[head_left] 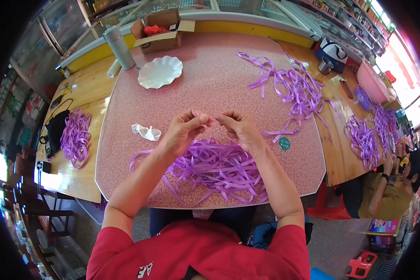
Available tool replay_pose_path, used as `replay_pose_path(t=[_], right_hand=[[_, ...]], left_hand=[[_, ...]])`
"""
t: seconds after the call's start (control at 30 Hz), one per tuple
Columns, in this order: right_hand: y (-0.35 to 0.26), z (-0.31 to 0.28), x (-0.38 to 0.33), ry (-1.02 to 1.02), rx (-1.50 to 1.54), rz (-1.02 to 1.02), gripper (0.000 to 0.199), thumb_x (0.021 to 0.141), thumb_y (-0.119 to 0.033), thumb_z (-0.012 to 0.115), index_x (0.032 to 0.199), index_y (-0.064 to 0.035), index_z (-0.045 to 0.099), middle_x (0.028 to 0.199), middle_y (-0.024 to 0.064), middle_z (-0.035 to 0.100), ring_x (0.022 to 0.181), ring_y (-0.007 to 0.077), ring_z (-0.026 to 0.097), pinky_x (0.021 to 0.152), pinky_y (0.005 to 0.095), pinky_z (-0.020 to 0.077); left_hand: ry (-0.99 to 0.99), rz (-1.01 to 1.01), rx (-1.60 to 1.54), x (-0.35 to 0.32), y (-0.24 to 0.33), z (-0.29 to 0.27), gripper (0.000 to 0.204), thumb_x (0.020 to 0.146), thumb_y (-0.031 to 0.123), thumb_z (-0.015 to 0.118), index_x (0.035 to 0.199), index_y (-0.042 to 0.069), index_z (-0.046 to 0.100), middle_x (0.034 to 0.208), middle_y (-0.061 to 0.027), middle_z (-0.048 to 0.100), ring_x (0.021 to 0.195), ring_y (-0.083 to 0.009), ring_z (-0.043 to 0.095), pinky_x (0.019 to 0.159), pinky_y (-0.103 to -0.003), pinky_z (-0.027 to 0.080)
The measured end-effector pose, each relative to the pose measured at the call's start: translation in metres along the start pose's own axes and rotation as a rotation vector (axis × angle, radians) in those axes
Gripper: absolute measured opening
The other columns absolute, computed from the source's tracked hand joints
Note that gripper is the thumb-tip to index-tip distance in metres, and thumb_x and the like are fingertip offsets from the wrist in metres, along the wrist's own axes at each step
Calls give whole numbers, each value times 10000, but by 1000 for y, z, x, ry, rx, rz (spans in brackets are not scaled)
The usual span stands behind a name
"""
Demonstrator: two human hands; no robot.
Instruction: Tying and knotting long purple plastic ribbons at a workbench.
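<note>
Both my hands are raised close together over the middle of a pink speckled tabletop. My left hand (183, 131) is closed in a pinch of thumb and forefinger. Facing it, my right hand (242, 129) pinches the same way, its fingertips a small gap from the left ones. Whatever is between the fingers is too small to make out. Below my hands and between my forearms lies a heap of purple ribbons (214, 169), looped and tangled, near the table's front edge. A crumpled white tissue (146, 132) rests left of my left hand.
Another pile of purple ribbons (291, 88) spreads at the back right. A white scalloped plate (160, 72), a flask (119, 48) and a cardboard box (161, 43) stand at the back left. More ribbon bundles (76, 137) lie on the side tables. A person (382, 196) sits at the right.
</note>
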State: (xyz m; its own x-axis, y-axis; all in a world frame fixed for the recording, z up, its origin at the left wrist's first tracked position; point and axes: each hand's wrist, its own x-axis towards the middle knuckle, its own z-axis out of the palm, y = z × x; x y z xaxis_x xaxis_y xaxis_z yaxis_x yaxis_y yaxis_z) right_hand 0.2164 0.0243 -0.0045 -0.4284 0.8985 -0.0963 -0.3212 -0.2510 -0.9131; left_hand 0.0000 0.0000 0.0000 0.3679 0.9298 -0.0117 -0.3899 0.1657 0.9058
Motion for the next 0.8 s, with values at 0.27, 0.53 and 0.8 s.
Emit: replay_pose_path(t=[0.27, 0.53, 0.8], right_hand=[[-2, -2, -1, 84, 22, 31, 222, 914, -257, 736, 813, -66, 686, 686, -37, 568, 478, 18, 379, 414, 211, 233], [-4, -6, -1, 42, 61, 88, 228, 936, -258, 708, 811, -70, 677, 608, -71, 479, 483, 12, 341, 424, 209, 219], [-3, 4, -4, 41, 131, -73, 160, 985, -214, 627, 941, -66, 669, 675, -70, 510, 515, 12, 350, 450, 189, 247]], left_hand=[[261, 601, 964, 15, -11, 22, 95, 883, 93, 712, 927, 48, 641, 1004, -59, 701, 895, -190, 620, 760, -323, 487], [-37, 972, 1390, 22, 12, 31, 149, 805, 58, 708, 908, 40, 603, 1094, -95, 647, 981, -296, 616, 826, -390, 497], [207, 437, 633, 19, -16, 29, 161, 928, 165, 686, 932, 31, 597, 1062, -80, 657, 930, -188, 628, 794, -324, 478]])
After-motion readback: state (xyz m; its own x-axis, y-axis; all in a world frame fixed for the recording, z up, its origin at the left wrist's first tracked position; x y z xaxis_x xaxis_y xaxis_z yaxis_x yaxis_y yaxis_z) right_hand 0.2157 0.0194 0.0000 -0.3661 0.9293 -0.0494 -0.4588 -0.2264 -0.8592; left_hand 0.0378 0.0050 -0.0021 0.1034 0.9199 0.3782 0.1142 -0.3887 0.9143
